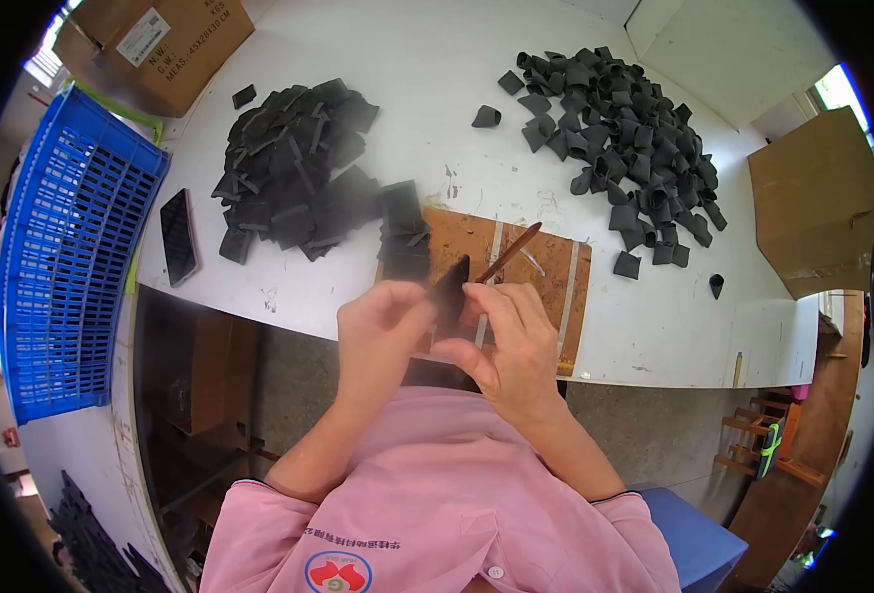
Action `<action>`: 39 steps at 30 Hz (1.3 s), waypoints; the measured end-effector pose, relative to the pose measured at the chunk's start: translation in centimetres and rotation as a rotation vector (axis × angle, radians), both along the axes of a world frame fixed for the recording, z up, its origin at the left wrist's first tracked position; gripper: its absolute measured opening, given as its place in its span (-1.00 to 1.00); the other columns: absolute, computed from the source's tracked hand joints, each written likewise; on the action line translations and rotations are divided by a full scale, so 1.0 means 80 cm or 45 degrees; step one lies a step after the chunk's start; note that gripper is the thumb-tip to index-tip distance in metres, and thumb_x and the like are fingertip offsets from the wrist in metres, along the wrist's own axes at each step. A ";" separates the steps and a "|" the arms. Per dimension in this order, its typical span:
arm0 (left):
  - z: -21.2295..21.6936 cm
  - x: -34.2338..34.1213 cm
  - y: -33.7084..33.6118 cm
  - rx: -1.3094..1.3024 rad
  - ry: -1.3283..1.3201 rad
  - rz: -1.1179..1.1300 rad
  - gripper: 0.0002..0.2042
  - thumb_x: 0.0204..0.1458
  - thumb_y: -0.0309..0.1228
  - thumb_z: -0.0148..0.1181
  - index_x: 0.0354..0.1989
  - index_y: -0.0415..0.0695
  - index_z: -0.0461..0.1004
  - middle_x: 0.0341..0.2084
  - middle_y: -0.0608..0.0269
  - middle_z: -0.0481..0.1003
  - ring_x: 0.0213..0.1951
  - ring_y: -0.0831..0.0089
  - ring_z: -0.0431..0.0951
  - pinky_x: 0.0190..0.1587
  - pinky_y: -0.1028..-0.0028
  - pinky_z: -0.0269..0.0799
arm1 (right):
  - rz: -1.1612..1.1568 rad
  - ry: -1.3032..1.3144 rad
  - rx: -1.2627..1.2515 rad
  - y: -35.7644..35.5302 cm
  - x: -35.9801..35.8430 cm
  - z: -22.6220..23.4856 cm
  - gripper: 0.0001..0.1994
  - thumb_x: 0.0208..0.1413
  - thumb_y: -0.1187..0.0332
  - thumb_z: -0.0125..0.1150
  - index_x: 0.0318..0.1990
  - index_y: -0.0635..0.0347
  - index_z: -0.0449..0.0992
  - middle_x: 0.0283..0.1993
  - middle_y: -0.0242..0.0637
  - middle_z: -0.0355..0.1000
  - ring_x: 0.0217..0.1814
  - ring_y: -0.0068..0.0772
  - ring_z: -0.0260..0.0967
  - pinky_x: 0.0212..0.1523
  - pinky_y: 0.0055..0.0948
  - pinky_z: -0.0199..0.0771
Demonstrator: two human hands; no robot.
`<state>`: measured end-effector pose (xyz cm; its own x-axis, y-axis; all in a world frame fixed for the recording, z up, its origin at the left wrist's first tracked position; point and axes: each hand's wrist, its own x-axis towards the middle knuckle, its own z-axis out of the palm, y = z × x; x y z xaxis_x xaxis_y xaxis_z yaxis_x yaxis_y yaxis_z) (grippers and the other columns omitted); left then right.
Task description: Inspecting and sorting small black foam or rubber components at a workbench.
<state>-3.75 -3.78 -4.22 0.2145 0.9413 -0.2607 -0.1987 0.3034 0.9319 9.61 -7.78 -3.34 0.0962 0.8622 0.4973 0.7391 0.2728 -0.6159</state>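
A dark, folded piece of sheet material stands up between my hands, partly blurred. My left hand pinches it from the left, fingers curled. My right hand has its bent fingertips against the right side, with the thumb lower down. A slim brown stick slants up and right from beside the right fingertips; whether that hand grips it I cannot tell. Beneath lies a brown board with pale strips. A small stack of flat black pieces overlaps the board's left edge.
Flat black pieces form a heap at the left. Curled, cone-like black pieces lie heaped at the right. A phone rests near a blue plastic basket. Cardboard boxes stand far left and right. A blue stool sits low right.
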 end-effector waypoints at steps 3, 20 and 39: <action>-0.007 0.008 -0.013 0.484 0.207 -0.089 -0.95 -0.08 -0.65 0.11 -0.45 -0.28 0.38 -0.65 0.40 0.38 -0.58 0.78 0.35 -0.58 0.74 0.28 | 0.010 0.098 0.090 -0.003 0.002 0.000 -0.85 -0.11 0.40 0.17 -0.40 0.28 0.42 -0.48 -0.28 0.30 -0.48 -0.28 0.27 -0.56 -0.43 0.29; 0.035 0.017 -0.005 -0.101 -0.280 -0.174 -0.78 -0.16 -0.71 -0.05 -0.28 -0.26 0.29 -0.56 0.27 0.36 -0.78 0.79 0.10 -0.78 0.74 -0.06 | 0.369 1.876 -0.481 -0.004 0.016 -0.013 -0.92 -0.05 0.48 0.12 -0.49 0.30 0.42 -0.53 -0.43 0.22 -0.59 -0.67 0.07 -0.60 -0.71 0.03; 0.070 0.038 0.052 -0.353 -0.700 -0.351 -0.79 -0.01 -0.58 -0.04 -0.16 -0.28 0.31 -0.61 0.32 0.35 -0.86 0.75 -0.04 -0.85 0.71 -0.06 | 0.632 1.540 -0.716 0.052 0.066 0.039 -0.74 0.14 0.22 -0.03 -0.51 0.16 0.31 -0.62 -0.58 0.14 -0.62 -0.77 -0.04 -0.60 -0.73 -0.03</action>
